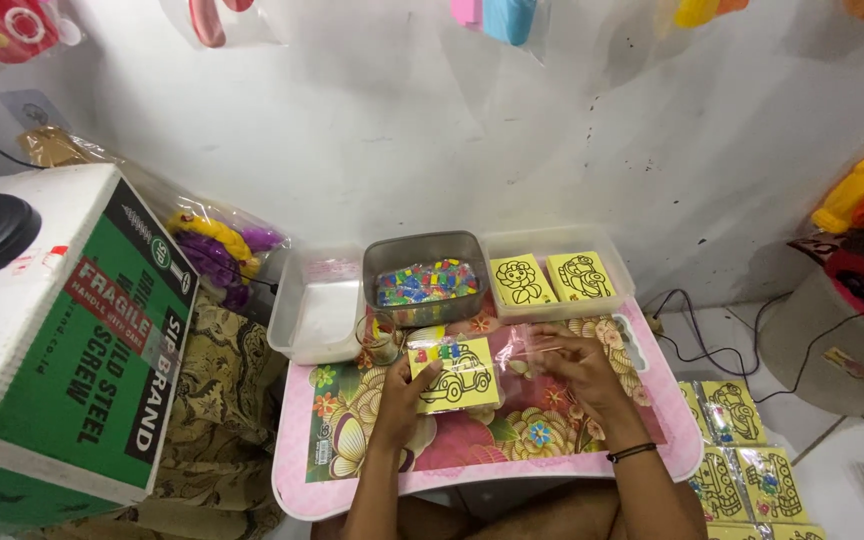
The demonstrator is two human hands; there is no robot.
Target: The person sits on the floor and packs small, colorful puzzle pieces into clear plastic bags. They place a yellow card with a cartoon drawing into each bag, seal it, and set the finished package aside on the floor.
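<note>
My left hand [404, 392] holds a yellow card [454, 373] with a car outline and small coloured pieces on its top edge, just above the pink flowered table [512, 425]. To its right, my right hand [574, 362] grips a clear plastic sleeve [525, 342] that lies beside the card. A grey tub [425, 282] of small multicoloured pieces stands just behind the hands. Right of that tub, a clear tray [555, 278] holds two more yellow picture cards.
An empty clear tub [318, 308] sits at the table's back left, with a small clear cup [383, 337] beside it. A big green and white carton [62, 330] stands at left. Bagged yellow cards [747, 455] lie on the floor at right, near cables [712, 345].
</note>
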